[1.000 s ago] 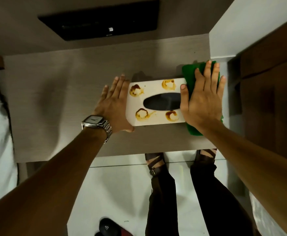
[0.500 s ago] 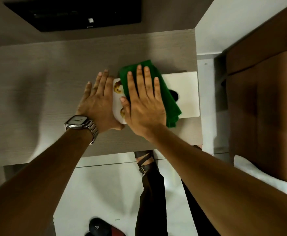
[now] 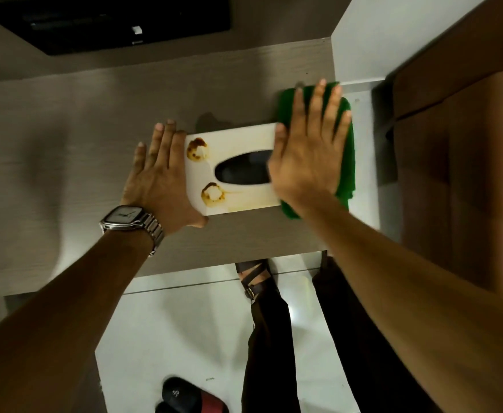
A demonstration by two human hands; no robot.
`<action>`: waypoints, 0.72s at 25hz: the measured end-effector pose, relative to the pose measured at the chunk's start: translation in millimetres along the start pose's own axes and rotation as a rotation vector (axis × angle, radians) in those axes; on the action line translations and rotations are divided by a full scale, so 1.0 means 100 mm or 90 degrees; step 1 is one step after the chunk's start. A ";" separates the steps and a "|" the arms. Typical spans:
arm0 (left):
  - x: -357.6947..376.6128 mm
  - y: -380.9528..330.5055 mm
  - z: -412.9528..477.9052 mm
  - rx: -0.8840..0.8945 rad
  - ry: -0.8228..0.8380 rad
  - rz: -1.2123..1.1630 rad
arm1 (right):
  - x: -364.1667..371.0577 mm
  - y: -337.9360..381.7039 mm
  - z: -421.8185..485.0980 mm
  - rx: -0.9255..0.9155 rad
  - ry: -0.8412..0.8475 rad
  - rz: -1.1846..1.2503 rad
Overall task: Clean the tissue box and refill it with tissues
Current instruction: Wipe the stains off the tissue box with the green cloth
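Observation:
A white tissue box point(image 3: 238, 141) lies flat on the wooden desk point(image 3: 80, 138), its dark oval slot facing up. Two brown ring stains mark its left part, with a faint smear along the near edge. My left hand point(image 3: 160, 177), with a metal watch at the wrist, lies flat against the box's left end, fingers spread. My right hand point(image 3: 309, 150) presses flat on a green cloth point(image 3: 347, 150) over the box's right end. The cloth hides that end and hangs past it.
A dark monitor point(image 3: 104, 22) hangs on the wall behind the desk. A white wall panel point(image 3: 408, 34) and a brown wooden cabinet point(image 3: 464, 150) stand at the right. Below the desk edge are my legs, sandalled feet and a black-and-red slipper point(image 3: 190, 394) on the white floor.
My right hand slid the green cloth from the box's right end to the left over the stains, then back to the right end. The right-hand stains are no longer seen.

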State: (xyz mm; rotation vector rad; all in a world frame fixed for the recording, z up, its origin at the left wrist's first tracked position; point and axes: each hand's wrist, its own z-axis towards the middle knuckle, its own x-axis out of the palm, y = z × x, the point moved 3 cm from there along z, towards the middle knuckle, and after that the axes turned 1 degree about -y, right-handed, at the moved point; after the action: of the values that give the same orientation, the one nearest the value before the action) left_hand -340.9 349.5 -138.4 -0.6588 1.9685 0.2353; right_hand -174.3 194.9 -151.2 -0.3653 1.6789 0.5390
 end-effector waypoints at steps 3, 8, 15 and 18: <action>-0.03 -0.01 0.00 -0.018 -0.010 0.007 | 0.13 0.50 -0.39 -0.219 0.053 0.013; -0.03 -0.02 -0.02 -0.014 0.001 -0.005 | -0.06 -0.33 -0.14 -0.058 0.046 -0.014; -0.04 -0.05 -0.02 -0.038 0.002 0.006 | 0.13 0.20 -0.60 -0.292 0.103 0.003; -0.03 -0.04 -0.03 -0.040 0.003 -0.020 | -0.03 -0.38 -0.14 -0.120 0.050 -0.031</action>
State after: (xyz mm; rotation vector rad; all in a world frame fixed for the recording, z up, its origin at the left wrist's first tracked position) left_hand -340.1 346.0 -134.1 -0.7307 1.9600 0.2779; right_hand -165.2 155.7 -151.7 -0.5682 1.6941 0.6556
